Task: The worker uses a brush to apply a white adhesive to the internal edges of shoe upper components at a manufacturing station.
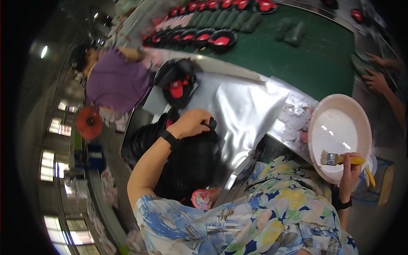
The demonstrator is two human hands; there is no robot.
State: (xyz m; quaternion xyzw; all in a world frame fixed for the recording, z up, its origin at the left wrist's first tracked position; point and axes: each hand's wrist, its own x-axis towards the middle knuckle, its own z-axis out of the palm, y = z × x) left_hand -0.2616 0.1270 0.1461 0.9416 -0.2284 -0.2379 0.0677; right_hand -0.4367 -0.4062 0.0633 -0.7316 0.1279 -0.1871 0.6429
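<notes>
My right hand (349, 170) is closed round the yellow handle of a paintbrush (335, 159), with its bristles over a pale pink basin (366, 123). White liquid (338, 131) covers the basin's bottom, and whether the bristles touch it I cannot tell. On the other side, my left hand (193, 123) pinches a small black piece (212, 123) that looks like part of a shoe upper, above a dark heap (191, 161) of similar black pieces. Blur and shade hide the single shapes in the heap. More black-and-red shoe pieces (176, 87) lie just beyond my left hand.
A shiny metal sheet (238, 106) covers the bench. Past it runs a green belt (323, 55) with rows of black-and-red shoe parts (221, 40) and dark green pieces (250, 21). A person in purple (117, 80) works at left; another person's hands (376, 78) hold grey-green pieces at right.
</notes>
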